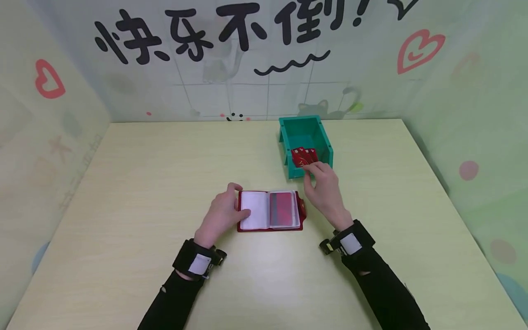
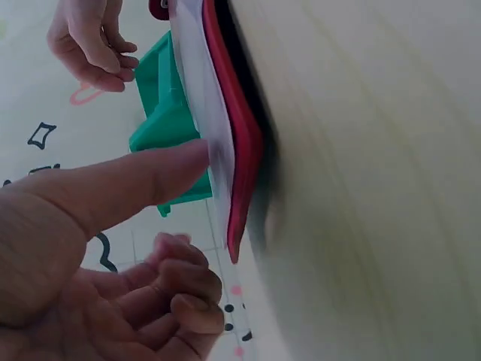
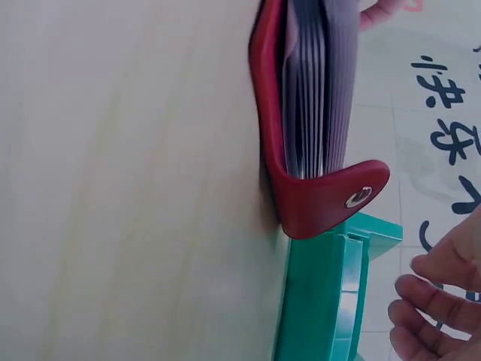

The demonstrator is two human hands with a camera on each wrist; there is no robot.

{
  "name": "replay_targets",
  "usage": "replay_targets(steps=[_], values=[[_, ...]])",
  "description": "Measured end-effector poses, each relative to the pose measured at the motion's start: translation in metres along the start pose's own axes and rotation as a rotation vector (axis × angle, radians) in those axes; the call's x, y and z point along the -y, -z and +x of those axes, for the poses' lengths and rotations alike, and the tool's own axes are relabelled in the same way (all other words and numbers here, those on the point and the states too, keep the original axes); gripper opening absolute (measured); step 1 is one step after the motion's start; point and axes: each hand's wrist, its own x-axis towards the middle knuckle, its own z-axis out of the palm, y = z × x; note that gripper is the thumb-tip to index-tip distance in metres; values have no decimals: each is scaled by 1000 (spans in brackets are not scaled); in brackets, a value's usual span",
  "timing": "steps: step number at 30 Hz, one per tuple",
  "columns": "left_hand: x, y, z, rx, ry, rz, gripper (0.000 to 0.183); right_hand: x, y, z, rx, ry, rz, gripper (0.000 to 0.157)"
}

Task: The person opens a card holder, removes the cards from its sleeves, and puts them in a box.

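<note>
Head view: left hand (image 1: 220, 211) relaxed, thumb on one card book (image 1: 268, 211) in front of one bin (image 1: 296, 173); right hand (image 1: 326, 189) relaxed beside its red cards (image 1: 302, 157), count unclear.

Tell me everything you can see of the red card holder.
The card holder lies open on the table, pages up, on the near side of the bin. Its red cover looks like leather, with a rounded flap at the right bearing a metal snap. Its many pages look like plastic, the left whitish, the right pink and grey. The left hand touches the left page with its thumb.
</note>
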Motion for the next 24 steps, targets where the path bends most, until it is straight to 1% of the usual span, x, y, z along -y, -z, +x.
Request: replay_targets(steps=[2, 4, 5, 6, 8, 10, 12, 13, 15, 17, 18, 20, 22, 24], values=[[-8, -4, -1, -12, -105, 55, 44, -1, -1, -2, -7, -6, -7, 21], [-14, -10, -1, 16, -203, 79, 39, -2, -1, 0, 10, -29, -16, 23], [-18, -12, -1, 47, -240, 85, 41, -2, -1, 2, 25, -44, -22, 25], [-21, -15, 0, 82, -272, 96, 45, -2, -1, 3, 42, -60, -26, 27], [-26, -21, 1, 142, -305, 108, 59, -2, -2, 6, 67, -88, -27, 31], [-28, -27, 3, 172, -331, 159, 78, -2, -3, 5, 74, -107, -18, 33], [-29, -33, 5, 174, -348, 220, 94, -1, -4, 2, 58, -107, 8, 31], [-30, -35, 7, 169, -349, 238, 98, -1, -5, 0, 47, -101, 26, 29], [-30, -39, 10, 161, -345, 269, 102, -1, -7, -6, 37, -79, 73, 25], [-30, -40, 12, 156, -334, 254, 102, -1, -9, -12, 60, -61, 137, 23], [-30, -39, 13, 160, -322, 234, 103, -1, -10, -15, 92, -63, 174, 22], [-30, -37, 14, 172, -298, 191, 105, -2, -11, -20, 183, -88, 244, 23], [-28, -35, 15, 183, -283, 145, 106, -4, -11, -24, 284, -134, 294, 25], [-27, -33, 16, 191, -274, 114, 107, -5, -11, -26, 362, -185, 319, 28]])
